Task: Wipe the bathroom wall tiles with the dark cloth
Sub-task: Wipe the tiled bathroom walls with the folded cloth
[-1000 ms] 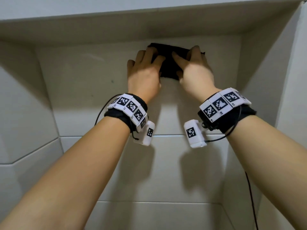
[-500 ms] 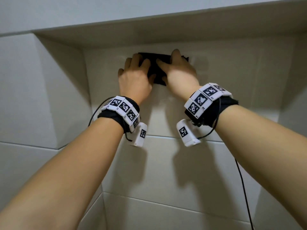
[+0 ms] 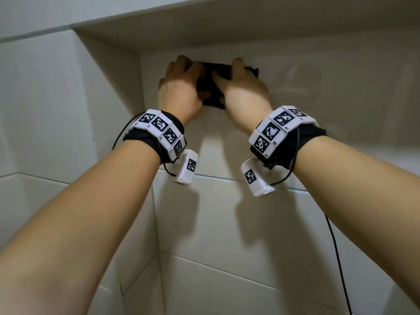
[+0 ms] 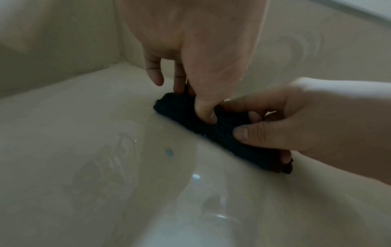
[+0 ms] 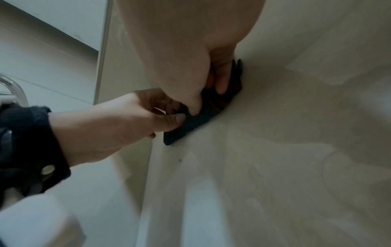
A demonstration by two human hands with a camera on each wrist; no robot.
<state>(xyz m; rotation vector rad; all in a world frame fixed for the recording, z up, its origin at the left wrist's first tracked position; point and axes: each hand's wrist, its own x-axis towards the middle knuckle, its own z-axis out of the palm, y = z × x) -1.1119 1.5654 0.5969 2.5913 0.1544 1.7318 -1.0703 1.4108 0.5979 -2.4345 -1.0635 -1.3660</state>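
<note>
Dark cloth (image 3: 210, 87) sits flat against the wall tiles (image 3: 318, 92), high up near the corner under the ledge (image 3: 204, 32). Left hand (image 3: 179, 87) and right hand (image 3: 243, 89) both press on it side by side, fingers spread, thumbs pushing into the fabric.

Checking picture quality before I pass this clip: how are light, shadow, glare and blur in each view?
Head view: sharp, evenly lit; both forearms throw soft shadows on the wall tiles, and the dark cloth sits in shade under the ledge. Left wrist view: dim, soft, glare spots on the glossy tile. Right wrist view: dim, lower left corner blurred.
</note>
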